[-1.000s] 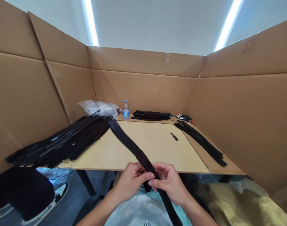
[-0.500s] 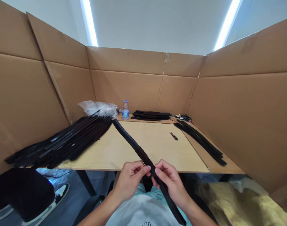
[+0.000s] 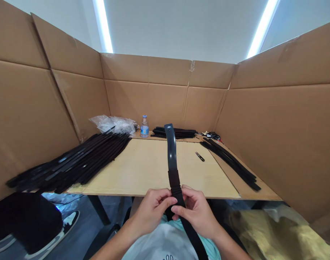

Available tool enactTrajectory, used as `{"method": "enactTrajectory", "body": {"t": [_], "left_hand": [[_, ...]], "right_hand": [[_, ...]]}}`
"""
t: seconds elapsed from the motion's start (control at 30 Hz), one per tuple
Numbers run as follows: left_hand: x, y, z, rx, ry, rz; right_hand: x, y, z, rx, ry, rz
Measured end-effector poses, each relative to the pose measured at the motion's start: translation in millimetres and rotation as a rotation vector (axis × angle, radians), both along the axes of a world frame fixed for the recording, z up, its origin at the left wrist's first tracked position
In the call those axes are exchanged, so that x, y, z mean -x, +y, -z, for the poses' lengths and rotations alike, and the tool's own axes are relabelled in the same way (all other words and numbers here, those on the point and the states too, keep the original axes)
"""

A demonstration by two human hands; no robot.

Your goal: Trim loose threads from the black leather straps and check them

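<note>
- Just above the near edge of the pale board [image 3: 132,166], a black strap [image 3: 172,159] upright, its free end curving up over the board, its lower length hanging down past the edge.
- Left hand [image 3: 151,213] half closed, thumb and fingers pinching the strap.
- Right hand [image 3: 197,213] likewise half closed on the strap, just beside the left hand.
- Left of the board, a large heap of black straps [image 3: 80,162], lying over the board's left edge.
- Beyond the board, a smaller stack of black straps [image 3: 188,133].
- Right of the board, a narrow bundle of black straps [image 3: 229,160].
- On the board's right part, thread snips [image 3: 199,156], well apart from the hands, with open board on both sides of the upright strap.
</note>
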State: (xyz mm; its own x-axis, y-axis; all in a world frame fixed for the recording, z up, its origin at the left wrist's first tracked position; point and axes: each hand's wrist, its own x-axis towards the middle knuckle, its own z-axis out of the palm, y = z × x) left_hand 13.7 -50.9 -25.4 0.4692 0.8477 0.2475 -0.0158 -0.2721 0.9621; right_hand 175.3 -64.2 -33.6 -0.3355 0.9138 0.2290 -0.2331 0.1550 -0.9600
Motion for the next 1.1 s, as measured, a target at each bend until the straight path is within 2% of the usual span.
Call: {"method": "enactTrajectory", "body": {"t": [0.2,0.33,0.53,0.77,0.83,0.97,1.1], "left_hand": [[-3,-1,0.0,0.107,-0.119,0.002],[-6,-1,0.8,0.175,-0.182,-0.026],[-7,-1,4.6,0.135,-0.171,-0.020],[-10,-6,1.5,0.070,-0.119,-0.170],[-10,-7,0.1,0.080,-0.138,-0.137],[-10,-8,-0.7,0.166,-0.230,0.033],[-12,-7,-1.2,0.199,-0.277,0.029]], "right_hand": [[-2,-2,-1.0,-0.050,-0.072,-0.004],[-2,0,0.2,-0.015,-0.048,-0.029],[0,1,4.0,0.037,-0.094,0.045],[6,-1,8.9,0.067,-0.216,0.167],[5,-2,6.2,0.051,-0.225,0.156],[1,-1,-2.3,0.033,-0.124,0.022],[1,0,-4.5,0.043,-0.033,-0.016]]}}
